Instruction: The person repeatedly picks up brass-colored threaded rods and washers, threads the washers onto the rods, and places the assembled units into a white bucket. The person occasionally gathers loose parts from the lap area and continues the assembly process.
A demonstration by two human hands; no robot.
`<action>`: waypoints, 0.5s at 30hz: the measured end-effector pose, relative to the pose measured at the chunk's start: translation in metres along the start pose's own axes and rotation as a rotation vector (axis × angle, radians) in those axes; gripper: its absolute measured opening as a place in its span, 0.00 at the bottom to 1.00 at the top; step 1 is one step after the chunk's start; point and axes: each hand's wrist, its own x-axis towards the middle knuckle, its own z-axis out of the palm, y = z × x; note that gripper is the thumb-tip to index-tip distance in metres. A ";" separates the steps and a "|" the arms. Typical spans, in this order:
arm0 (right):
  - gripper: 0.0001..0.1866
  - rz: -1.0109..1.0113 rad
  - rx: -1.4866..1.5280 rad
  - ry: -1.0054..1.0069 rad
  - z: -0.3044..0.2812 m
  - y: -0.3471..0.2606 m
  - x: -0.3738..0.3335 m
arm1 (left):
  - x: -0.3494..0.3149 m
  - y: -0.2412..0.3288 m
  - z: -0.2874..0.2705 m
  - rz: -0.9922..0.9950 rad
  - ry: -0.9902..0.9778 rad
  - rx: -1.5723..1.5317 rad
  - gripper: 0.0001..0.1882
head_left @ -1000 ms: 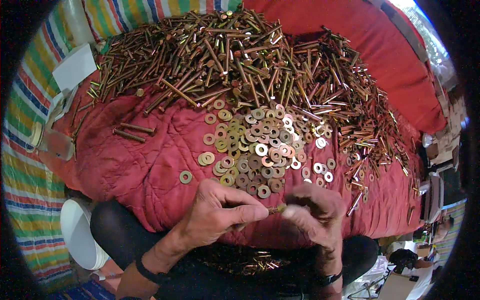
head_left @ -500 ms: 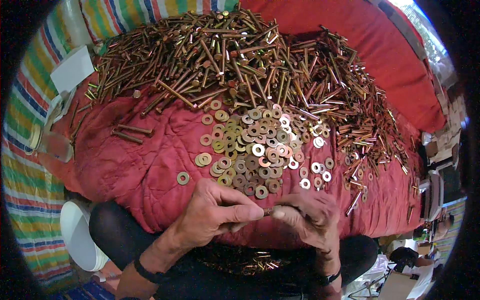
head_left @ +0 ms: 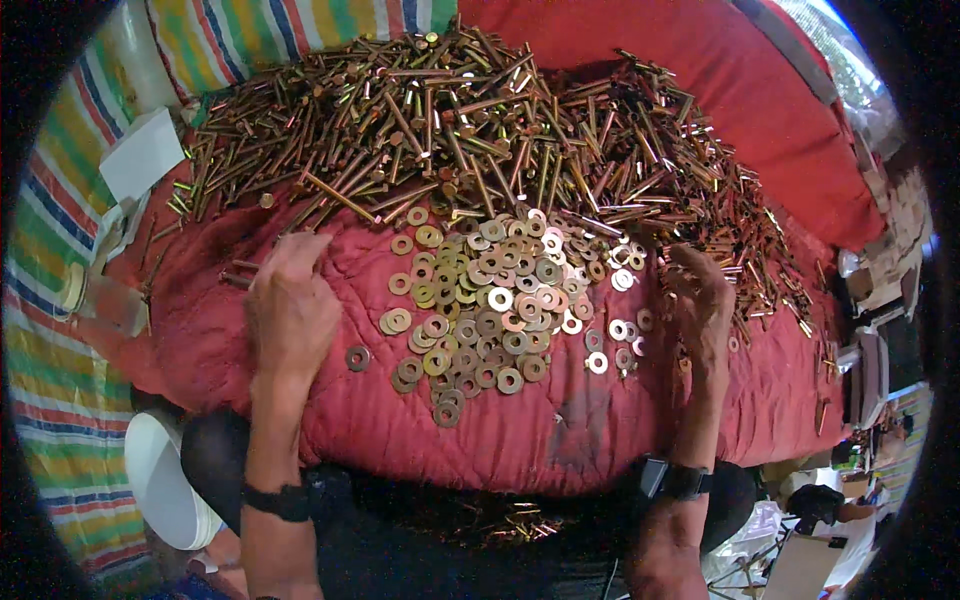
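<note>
A large heap of brass-coloured bolts (head_left: 470,130) covers the far part of a red quilted cushion (head_left: 520,440) on my lap. In front of it lies a pile of flat washers (head_left: 490,300). My left hand (head_left: 290,315) rests palm down on the quilt left of the washers, its fingertips over a couple of loose bolts (head_left: 238,272). My right hand (head_left: 700,300) is at the right edge of the washers, fingers curled against the bolts there. What either hand grips is hidden. Each wrist wears a dark band.
More bolts (head_left: 515,525) lie in my lap below the cushion. A white bowl (head_left: 165,480) stands at lower left on a striped cloth (head_left: 50,370). White paper (head_left: 140,150) and a clear jar (head_left: 95,295) sit at the left. Clutter fills the right edge.
My hands were together near my body, holding a bolt between them. They have parted: the left went up and left toward the loose bolts, the right up and right to the heap.
</note>
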 end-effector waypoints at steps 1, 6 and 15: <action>0.19 -0.081 -0.026 0.029 0.000 0.007 0.001 | -0.001 -0.005 0.005 -0.001 0.011 0.045 0.19; 0.33 0.056 -0.013 0.052 -0.031 0.036 0.002 | -0.006 -0.015 0.018 -0.011 0.002 0.214 0.26; 0.25 -0.160 -0.391 0.058 -0.013 0.064 0.006 | 0.004 -0.028 0.026 0.000 -0.114 0.225 0.31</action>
